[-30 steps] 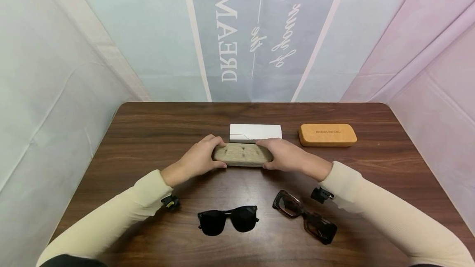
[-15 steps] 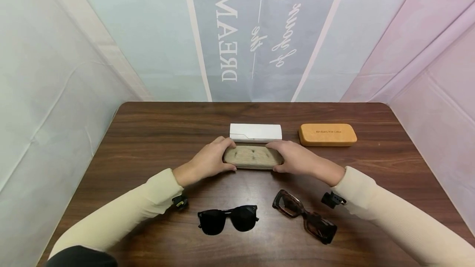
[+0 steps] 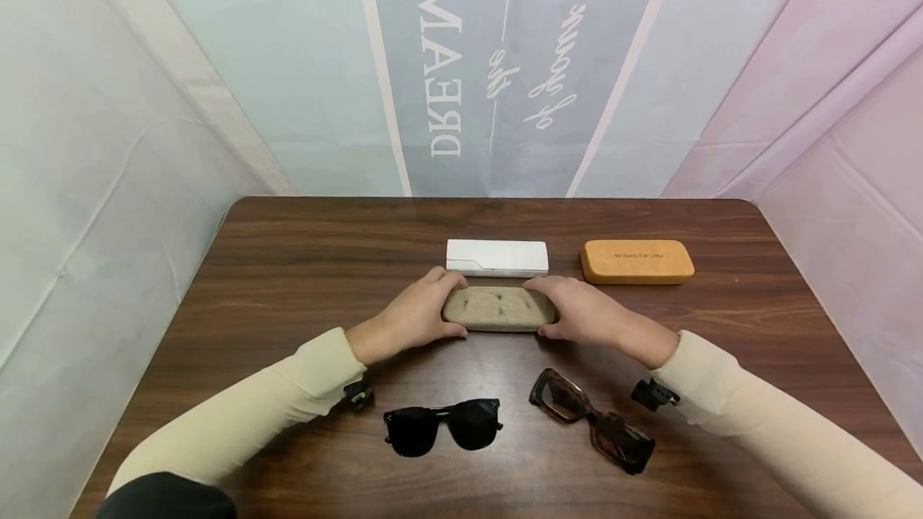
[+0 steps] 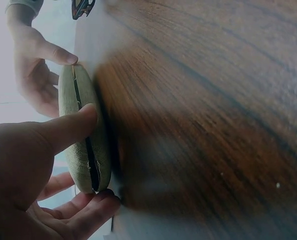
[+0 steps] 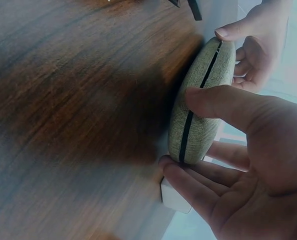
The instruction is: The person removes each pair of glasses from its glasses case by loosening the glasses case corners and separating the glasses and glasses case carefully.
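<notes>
A beige fabric-covered glasses case (image 3: 499, 309) lies lengthwise between my two hands in the head view. My left hand (image 3: 413, 315) grips its left end, thumb on the near side and fingers round the far side. At the right end, my right hand (image 3: 593, 314) holds it the same way. Both wrist views show the case (image 4: 71, 102) with a dark seam along its edge and a thumb (image 5: 208, 101) on that side. A shadow falls on the wood beside it; whether it touches the table I cannot tell.
Behind the case sits a white glasses case (image 3: 497, 257), with a tan-orange case (image 3: 637, 262) to its right. Nearer me on the brown wooden table (image 3: 303, 239) lie black sunglasses (image 3: 443, 426) and tortoiseshell sunglasses (image 3: 593, 420). Fabric walls enclose the table's back and sides.
Both hands have shifted the beige case to the right and slightly toward me, most of it in the first half second. The sunglasses and the other cases stay put.
</notes>
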A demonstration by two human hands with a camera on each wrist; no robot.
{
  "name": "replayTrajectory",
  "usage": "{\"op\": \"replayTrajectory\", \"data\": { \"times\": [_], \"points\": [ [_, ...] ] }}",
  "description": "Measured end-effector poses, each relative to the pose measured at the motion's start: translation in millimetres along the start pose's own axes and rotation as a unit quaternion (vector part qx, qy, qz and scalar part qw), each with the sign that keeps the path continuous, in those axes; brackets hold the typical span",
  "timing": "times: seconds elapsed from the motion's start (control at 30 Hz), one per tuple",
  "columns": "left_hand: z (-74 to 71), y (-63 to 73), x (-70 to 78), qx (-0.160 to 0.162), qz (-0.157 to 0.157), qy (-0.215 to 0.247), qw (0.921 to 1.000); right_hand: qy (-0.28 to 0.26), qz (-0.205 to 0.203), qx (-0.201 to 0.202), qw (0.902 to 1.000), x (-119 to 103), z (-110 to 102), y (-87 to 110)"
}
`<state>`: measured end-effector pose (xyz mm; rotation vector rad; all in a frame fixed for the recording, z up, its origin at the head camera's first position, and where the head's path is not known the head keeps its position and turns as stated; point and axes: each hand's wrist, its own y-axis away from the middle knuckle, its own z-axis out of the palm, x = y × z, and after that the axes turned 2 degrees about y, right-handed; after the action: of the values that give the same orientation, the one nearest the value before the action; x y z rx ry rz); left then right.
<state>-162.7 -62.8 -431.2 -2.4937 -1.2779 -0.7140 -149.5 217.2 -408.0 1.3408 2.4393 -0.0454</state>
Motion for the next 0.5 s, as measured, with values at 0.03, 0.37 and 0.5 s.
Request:
{"op": "replayTrajectory", "data": {
  "times": [0.03, 0.37, 0.5],
  "points": [
    [0.2, -0.3, 0.0, -0.001, 0.002, 0.000, 1.0000, 0.000, 0.000, 0.002, 1.0000, 0.1, 0.0, 0.6],
    [1.2, -2.3, -3.0, -0.018, 0.017, -0.007, 0.9997, -0.005, -0.005, 0.014, 0.9999, 0.9, 4.0, 4.6],
    [1.0, -2.6, -4.4, -0.023, 0.027, -0.012, 0.9993, -0.003, -0.011, 0.015, 0.9998, 0.9, 5.1, 5.0]
  ]
}}
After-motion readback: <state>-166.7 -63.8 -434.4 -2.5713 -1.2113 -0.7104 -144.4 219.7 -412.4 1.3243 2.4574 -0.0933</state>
